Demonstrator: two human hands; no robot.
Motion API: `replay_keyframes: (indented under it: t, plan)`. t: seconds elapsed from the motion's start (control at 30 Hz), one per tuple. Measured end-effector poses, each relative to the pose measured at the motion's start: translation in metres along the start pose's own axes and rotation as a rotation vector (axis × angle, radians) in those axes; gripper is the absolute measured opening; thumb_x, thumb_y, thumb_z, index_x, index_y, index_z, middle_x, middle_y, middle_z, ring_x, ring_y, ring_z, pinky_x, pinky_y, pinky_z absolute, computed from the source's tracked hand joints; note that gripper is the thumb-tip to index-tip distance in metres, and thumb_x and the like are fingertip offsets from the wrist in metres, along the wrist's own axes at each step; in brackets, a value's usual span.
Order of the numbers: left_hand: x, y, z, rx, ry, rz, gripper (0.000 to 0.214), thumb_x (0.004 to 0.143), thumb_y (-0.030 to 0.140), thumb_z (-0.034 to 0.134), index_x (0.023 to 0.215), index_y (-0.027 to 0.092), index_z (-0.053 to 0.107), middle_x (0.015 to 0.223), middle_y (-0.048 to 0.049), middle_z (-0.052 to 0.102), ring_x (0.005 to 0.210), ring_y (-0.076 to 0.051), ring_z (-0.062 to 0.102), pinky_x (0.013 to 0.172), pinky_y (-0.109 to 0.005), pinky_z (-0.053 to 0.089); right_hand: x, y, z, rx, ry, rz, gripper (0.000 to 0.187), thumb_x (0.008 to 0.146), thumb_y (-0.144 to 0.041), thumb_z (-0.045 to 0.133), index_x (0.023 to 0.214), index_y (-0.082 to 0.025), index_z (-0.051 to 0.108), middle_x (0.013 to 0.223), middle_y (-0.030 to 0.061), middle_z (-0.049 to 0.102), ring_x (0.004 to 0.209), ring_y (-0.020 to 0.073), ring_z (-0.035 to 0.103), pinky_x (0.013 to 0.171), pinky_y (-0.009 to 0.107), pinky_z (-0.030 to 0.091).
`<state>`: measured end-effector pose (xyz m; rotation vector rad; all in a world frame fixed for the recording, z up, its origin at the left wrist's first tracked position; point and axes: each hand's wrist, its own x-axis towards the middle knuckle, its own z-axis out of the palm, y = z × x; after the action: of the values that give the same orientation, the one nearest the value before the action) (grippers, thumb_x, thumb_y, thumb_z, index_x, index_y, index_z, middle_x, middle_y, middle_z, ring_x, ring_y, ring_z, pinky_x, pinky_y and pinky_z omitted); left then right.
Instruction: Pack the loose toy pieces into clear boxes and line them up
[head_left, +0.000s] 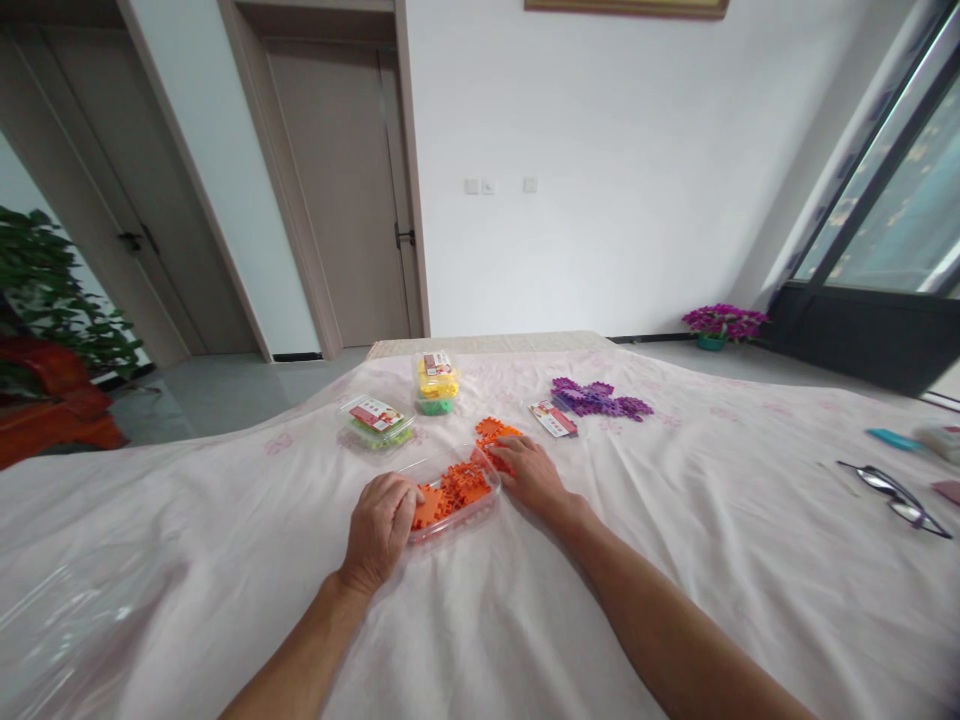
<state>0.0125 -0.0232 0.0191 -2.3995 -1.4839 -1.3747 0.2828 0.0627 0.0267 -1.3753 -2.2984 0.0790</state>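
Observation:
A clear plastic box (480,505) of orange puzzle pieces (456,487) lies on the pale pink bedsheet (525,600). My left hand (381,530) curls over the box's near left end, fingers bent against an orange piece at the rim. My right hand (529,472) rests palm down just right of the box, its fingers reaching onto a loose patch of orange pieces (493,433) on the sheet.
Behind the box stand a closed box with green pieces (375,420) and one with yellow pieces (436,382). A purple pile (598,399) and a small card (553,418) lie to the right. Glasses (896,495) sit at far right. Doors and a plant (52,300) stand beyond.

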Motion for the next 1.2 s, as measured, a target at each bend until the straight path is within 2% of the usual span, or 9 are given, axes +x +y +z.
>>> replay_keyframes:
  t: [0.27,0.43,0.5,0.57,0.67,0.8,1.03,1.2]
  plan:
    - [0.0,-0.001,0.001,-0.001,0.01,-0.006,0.03,0.098,0.024,0.036,0.079,0.022,0.059,0.085,-0.0046,0.064,0.088,-0.02,0.058,0.086,-0.036,0.045,-0.001,0.006,0.005,0.093,0.033,-0.009,0.016,0.09,-0.028,0.063,0.098,-0.025,0.077,0.114,0.0033,0.072,0.108,0.0193,0.062,0.1,0.032,0.042]
    - [0.001,0.0,0.0,-0.003,0.011,-0.013,0.031,0.098,0.025,0.035,0.079,0.022,0.059,0.086,-0.0048,0.064,0.089,-0.02,0.058,0.086,-0.036,0.046,0.001,0.003,0.001,0.249,0.256,0.009,0.013,0.09,-0.03,0.065,0.094,-0.024,0.076,0.111,0.0054,0.073,0.106,0.0213,0.063,0.097,0.035,0.046]
    - [0.001,0.0,0.0,-0.003,0.009,-0.015,0.031,0.098,0.025,0.035,0.079,0.022,0.059,0.086,-0.0048,0.064,0.089,-0.021,0.058,0.085,-0.036,0.046,0.002,-0.006,-0.004,0.351,0.343,-0.035,0.013,0.089,-0.033,0.066,0.093,-0.026,0.075,0.108,0.0055,0.073,0.106,0.0216,0.064,0.098,0.036,0.047]
    - [0.001,0.0,0.0,0.0,0.012,-0.019,0.032,0.098,0.026,0.035,0.079,0.022,0.06,0.085,-0.0048,0.064,0.089,-0.021,0.059,0.086,-0.037,0.046,0.003,-0.018,-0.01,0.433,0.371,-0.098,0.013,0.088,-0.036,0.068,0.093,-0.026,0.075,0.105,0.0056,0.074,0.104,0.0218,0.065,0.097,0.037,0.048]
    - [0.001,0.001,0.0,0.004,0.013,-0.025,0.031,0.098,0.026,0.036,0.08,0.022,0.061,0.086,-0.0051,0.065,0.09,-0.021,0.059,0.087,-0.037,0.046,0.003,-0.034,-0.015,0.497,0.285,-0.208,0.017,0.087,-0.039,0.069,0.097,-0.027,0.076,0.105,0.0053,0.075,0.102,0.0215,0.067,0.095,0.038,0.05]
    - [0.001,0.001,0.001,0.001,0.004,-0.028,0.031,0.098,0.025,0.036,0.08,0.022,0.061,0.087,-0.0056,0.065,0.091,-0.021,0.059,0.087,-0.038,0.045,0.001,-0.044,-0.015,0.405,0.113,-0.295,0.024,0.087,-0.038,0.069,0.108,-0.027,0.074,0.114,0.0056,0.073,0.108,0.0215,0.065,0.097,0.037,0.049]
    - [0.0,0.0,0.0,0.008,-0.015,-0.026,0.032,0.098,0.025,0.035,0.08,0.021,0.061,0.087,-0.0052,0.065,0.09,-0.021,0.058,0.087,-0.038,0.045,-0.006,-0.055,-0.028,0.276,0.01,-0.441,0.026,0.098,-0.039,0.052,0.106,-0.027,0.074,0.112,0.0033,0.074,0.106,0.019,0.064,0.102,0.035,0.042]
    - [0.001,0.002,0.0,0.007,0.0,-0.028,0.032,0.098,0.026,0.035,0.08,0.022,0.061,0.086,-0.0045,0.065,0.088,-0.021,0.059,0.085,-0.036,0.046,-0.007,-0.059,-0.029,0.187,-0.027,-0.42,0.036,0.103,-0.038,0.042,0.094,-0.026,0.074,0.108,0.0029,0.074,0.105,0.0185,0.064,0.102,0.035,0.04]
